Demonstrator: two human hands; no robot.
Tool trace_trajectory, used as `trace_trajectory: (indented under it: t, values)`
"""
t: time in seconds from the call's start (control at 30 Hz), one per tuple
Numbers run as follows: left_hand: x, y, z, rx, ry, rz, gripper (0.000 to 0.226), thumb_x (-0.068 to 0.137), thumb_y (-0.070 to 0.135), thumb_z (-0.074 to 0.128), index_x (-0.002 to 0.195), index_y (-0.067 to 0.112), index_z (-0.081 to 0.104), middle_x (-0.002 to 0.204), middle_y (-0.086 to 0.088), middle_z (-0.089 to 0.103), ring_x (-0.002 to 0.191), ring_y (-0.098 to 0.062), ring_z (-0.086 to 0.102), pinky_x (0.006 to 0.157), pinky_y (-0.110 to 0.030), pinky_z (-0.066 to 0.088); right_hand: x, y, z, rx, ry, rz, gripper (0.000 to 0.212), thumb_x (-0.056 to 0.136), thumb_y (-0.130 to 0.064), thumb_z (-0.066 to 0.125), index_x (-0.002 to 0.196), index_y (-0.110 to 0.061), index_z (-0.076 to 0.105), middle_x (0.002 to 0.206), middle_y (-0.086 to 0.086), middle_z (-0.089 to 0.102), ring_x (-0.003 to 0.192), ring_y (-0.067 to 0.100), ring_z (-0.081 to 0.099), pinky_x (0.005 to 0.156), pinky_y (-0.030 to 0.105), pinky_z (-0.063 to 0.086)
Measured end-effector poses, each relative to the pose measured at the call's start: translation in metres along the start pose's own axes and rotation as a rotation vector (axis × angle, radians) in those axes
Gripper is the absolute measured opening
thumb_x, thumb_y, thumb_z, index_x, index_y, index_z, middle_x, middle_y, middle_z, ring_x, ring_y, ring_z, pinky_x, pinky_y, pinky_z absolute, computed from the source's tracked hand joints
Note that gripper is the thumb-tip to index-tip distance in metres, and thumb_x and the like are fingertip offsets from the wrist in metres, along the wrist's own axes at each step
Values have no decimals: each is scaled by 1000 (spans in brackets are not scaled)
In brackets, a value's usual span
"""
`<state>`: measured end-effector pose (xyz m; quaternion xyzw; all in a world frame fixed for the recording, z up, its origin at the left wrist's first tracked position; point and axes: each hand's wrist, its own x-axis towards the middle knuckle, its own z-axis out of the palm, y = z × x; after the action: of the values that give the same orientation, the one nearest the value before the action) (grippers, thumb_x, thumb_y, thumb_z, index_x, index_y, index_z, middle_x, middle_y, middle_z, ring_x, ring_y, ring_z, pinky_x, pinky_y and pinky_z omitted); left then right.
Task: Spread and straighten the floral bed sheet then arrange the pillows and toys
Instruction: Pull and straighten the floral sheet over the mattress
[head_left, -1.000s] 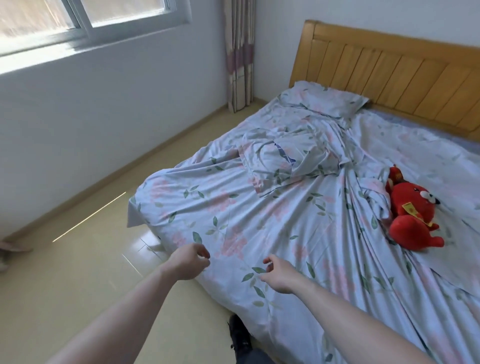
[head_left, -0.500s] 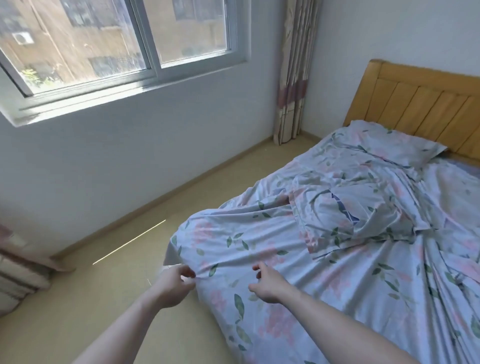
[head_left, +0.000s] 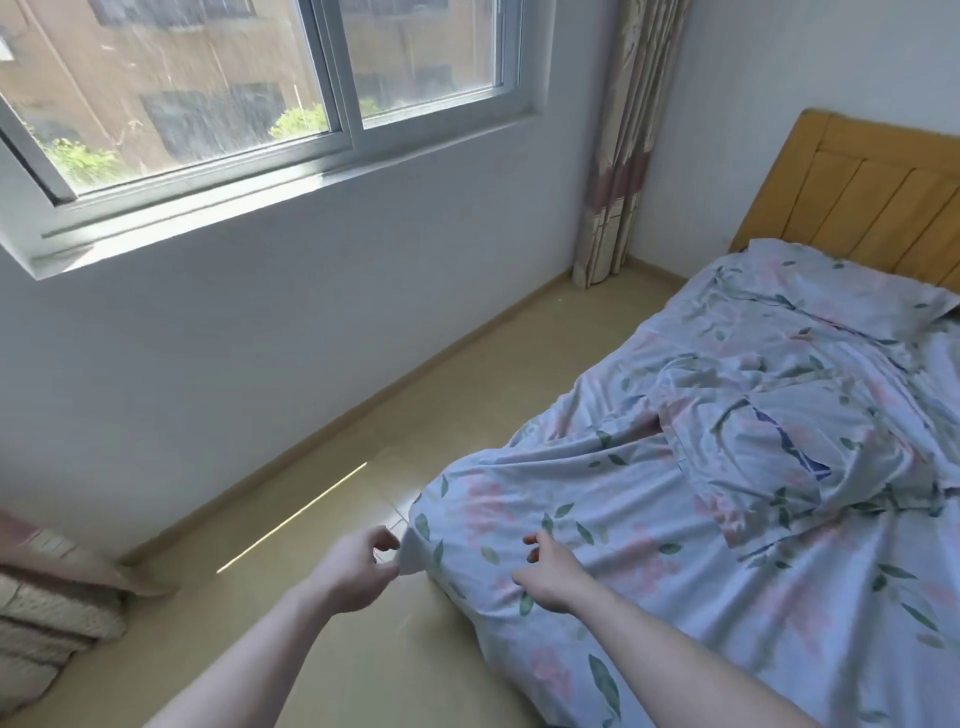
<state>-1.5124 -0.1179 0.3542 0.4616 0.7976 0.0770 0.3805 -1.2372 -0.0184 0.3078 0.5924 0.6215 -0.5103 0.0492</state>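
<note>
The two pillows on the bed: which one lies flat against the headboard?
The far pillow lies flat against the wooden headboard. The other pillow lies crumpled mid-bed on the floral sheet, away from the headboard.

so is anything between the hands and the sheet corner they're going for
Nothing visible. The left hand already pinches the corner of the floral sheet at the foot of the bed, and the right hand rests on the sheet just beside it. Only bare floor lies beyond the corner.

We're in a home bedroom. There's a bed (head_left: 779, 597) with wooden headboard (head_left: 857, 202), a curtain (head_left: 618, 156) and a sliding window (head_left: 249, 88).
</note>
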Motion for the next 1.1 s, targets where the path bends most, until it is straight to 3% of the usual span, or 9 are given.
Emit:
trace_trajectory:
  t: [0.1,0.23,0.4,0.47,0.57,0.73,1.0,1.1]
  values:
    - [32,2,-25,48,-47,31,37,88,30,60,126,30,61,120,9,61,100,-13,62,76,-22,47,10,-20,4,17,32,32,66,88,-33,59,148,-21,34,126,-1,46,93,17,61,68,26,48]
    - [97,27,-57,113,-109,153,38,89,31,61,128,29,61,129,9,61,109,-13,62,89,-26,50,47,-49,-9,98,111,100,62,90,-32,60,146,-21,36,116,-3,49,89,17,61,72,30,48]
    - [159,62,-89,167,-132,266,38,89,29,62,127,28,63,120,8,62,101,-13,63,79,-24,49,100,-76,-26,213,168,180,59,92,-23,60,146,-21,36,105,-2,53,73,19,57,65,31,49]
    - [191,73,-109,206,-149,296,37,88,29,61,126,28,63,117,7,63,99,-13,63,78,-25,51,125,-95,-29,256,171,219,60,90,-22,58,146,-21,36,103,-2,54,75,21,58,66,32,50]
    - [230,81,-137,231,-153,318,38,88,32,61,126,30,63,121,9,64,105,-10,62,88,-28,52,156,-123,-36,269,189,226,60,88,-24,56,145,-22,37,106,-3,54,80,21,61,73,34,55]
    - [295,86,-180,287,-194,364,39,89,34,61,127,29,63,126,13,62,102,-8,63,91,-27,52,204,-172,-56,327,218,206,60,86,-26,54,144,-24,37,105,-5,56,75,17,59,65,27,49]
    - [400,101,-230,347,-305,478,40,88,32,62,128,29,63,126,14,64,101,-7,65,91,-26,52,276,-219,-64,403,360,295,56,89,-24,55,143,-20,39,88,-10,52,77,12,58,70,26,49]
    - [448,99,-261,376,-365,530,40,88,33,63,127,30,63,124,16,64,100,-6,66,91,-28,54,309,-248,-51,454,416,357,56,90,-24,55,143,-18,39,100,-7,56,89,15,61,79,28,51]
